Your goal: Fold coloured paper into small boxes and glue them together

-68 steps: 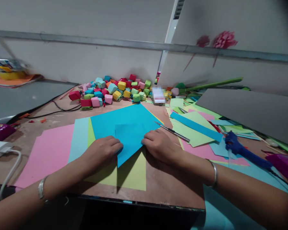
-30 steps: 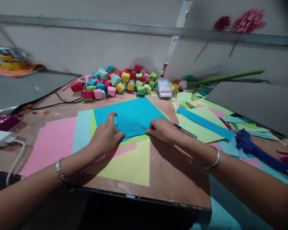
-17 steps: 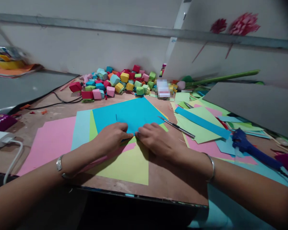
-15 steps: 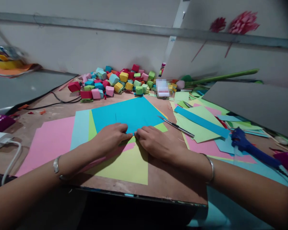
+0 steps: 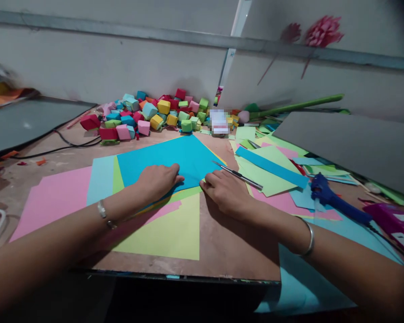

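Observation:
A bright blue sheet of paper [image 5: 155,157] lies on top of other coloured sheets at the middle of the table. My left hand [image 5: 160,181] presses on its lower part with the fingers curled in and the thumb pointing right. At the sheet's lower right edge my right hand [image 5: 224,188] is closed, its fingertips pinching the paper's border. Beneath it are a yellow-green sheet [image 5: 178,237], a pink sheet [image 5: 57,188] and a light blue sheet [image 5: 101,175]. A craft knife [image 5: 239,174] lies just beyond my right hand.
Many small folded paper cubes [image 5: 150,112] are heaped along the wall. Paper pieces and a blue strip [image 5: 272,167] lie to the right, with a blue glue gun [image 5: 336,199] and a purple power strip [image 5: 395,224]. A black cable [image 5: 74,144] crosses the left back.
My right hand has moved right along the blue sheet's lower edge, away from my left hand. My left hand stays pressed on the sheet. The view has shifted slightly to the right.

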